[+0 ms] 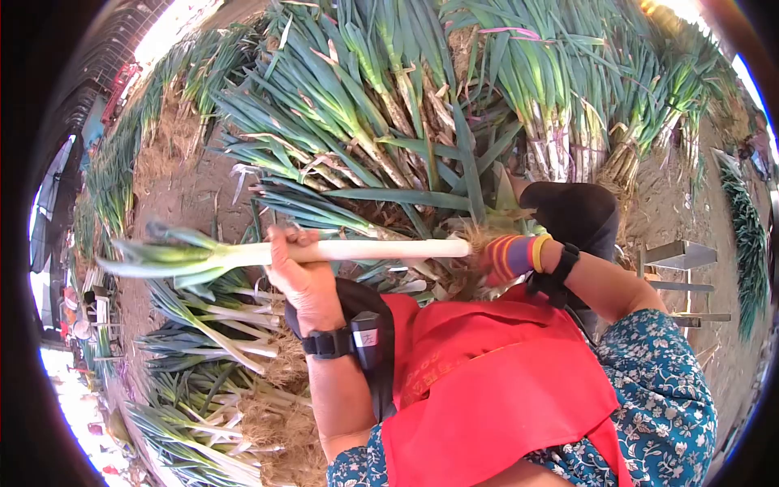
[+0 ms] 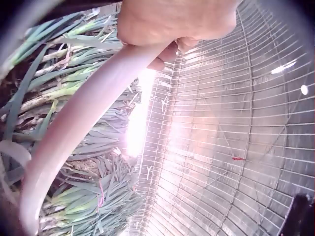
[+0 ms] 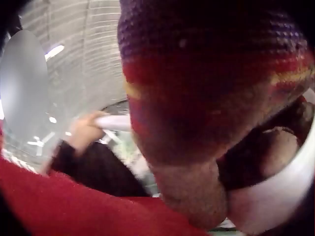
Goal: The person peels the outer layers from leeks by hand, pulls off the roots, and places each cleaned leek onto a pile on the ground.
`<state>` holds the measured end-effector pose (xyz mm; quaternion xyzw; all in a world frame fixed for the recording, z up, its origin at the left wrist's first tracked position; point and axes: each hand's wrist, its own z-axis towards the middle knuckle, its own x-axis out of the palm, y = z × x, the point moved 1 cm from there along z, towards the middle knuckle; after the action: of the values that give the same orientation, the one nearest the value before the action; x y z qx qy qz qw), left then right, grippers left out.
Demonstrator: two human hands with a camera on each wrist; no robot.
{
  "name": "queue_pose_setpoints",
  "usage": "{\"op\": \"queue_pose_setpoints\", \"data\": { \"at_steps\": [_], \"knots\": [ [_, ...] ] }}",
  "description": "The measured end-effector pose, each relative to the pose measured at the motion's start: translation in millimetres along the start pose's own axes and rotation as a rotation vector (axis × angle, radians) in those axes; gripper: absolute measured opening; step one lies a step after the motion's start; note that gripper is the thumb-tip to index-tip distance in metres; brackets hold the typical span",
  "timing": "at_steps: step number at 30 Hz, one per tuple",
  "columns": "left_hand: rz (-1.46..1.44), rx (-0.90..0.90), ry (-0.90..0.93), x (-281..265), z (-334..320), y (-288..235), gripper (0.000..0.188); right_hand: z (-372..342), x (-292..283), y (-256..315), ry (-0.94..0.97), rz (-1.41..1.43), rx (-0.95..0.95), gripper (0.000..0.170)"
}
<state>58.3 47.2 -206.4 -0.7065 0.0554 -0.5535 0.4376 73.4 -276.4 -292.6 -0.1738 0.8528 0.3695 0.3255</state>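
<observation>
A long green onion (image 1: 369, 250) with a thick white stalk lies across the person's lap. The left hand (image 1: 296, 264) grips the stalk near where the green leaves (image 1: 191, 258) begin, and these point left. In the left wrist view the bare white stalk (image 2: 83, 108) runs down from that hand. The right hand (image 1: 510, 256), in a striped knit glove, is at the stalk's root end. The right wrist view shows its fingers (image 3: 192, 191) curled against a white, smooth piece (image 3: 275, 201) of the onion. Part of the grip is hidden by the glove.
Heaps of unpeeled green onions (image 1: 357, 105) lie in front, with tied bundles (image 1: 560, 122) at the right. Peeled onions with roots (image 1: 243, 406) are piled at the left. A metal stand (image 1: 682, 256) is at the right. The person wears a red apron (image 1: 495, 381).
</observation>
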Motion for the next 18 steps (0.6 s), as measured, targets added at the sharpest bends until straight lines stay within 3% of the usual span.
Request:
{"op": "queue_pose_setpoints", "data": {
  "at_steps": [1, 2, 4, 6, 7, 9, 11, 13, 17, 18],
  "knots": [
    [-0.019, 0.006, 0.000, -4, 3, -5, 0.022, -4, 10, -26, -0.015, -0.122, 0.160, 0.038],
    [-0.022, 0.017, -0.024, -4, 2, -8, 0.022, -12, 14, -34, -0.022, -0.122, 0.167, 0.038],
    [-0.031, 0.022, -0.042, -9, 5, -12, 0.023, -20, 12, -34, -0.241, -0.154, 0.214, 0.054],
    [-0.019, 0.017, -0.050, -6, 1, -10, 0.023, -6, 5, -14, -0.530, 0.007, 0.052, 0.060],
    [-0.019, 0.016, -0.069, -3, -1, -9, 0.024, 8, 7, -11, -0.599, 0.275, -0.144, 0.059],
    [-0.040, 0.017, -0.048, -8, 2, -8, 0.024, 34, -11, 23, -0.915, 0.519, -0.485, 0.051],
    [-0.086, -0.034, -0.093, -3, -2, -11, 0.023, 42, -34, 69, -1.167, 0.491, -0.637, 0.045],
    [-0.121, -0.056, -0.109, -11, 3, -12, 0.023, 50, -36, 94, -0.307, 1.688, -0.576, 0.035],
    [-0.116, -0.069, -0.114, -13, 2, -16, 0.025, 38, -49, 124, -0.330, 1.820, -0.508, 0.025],
    [-0.119, -0.066, -0.119, -15, 2, -18, 0.025, 37, -44, 112, -0.470, 1.522, -0.409, 0.025]
  ]
}}
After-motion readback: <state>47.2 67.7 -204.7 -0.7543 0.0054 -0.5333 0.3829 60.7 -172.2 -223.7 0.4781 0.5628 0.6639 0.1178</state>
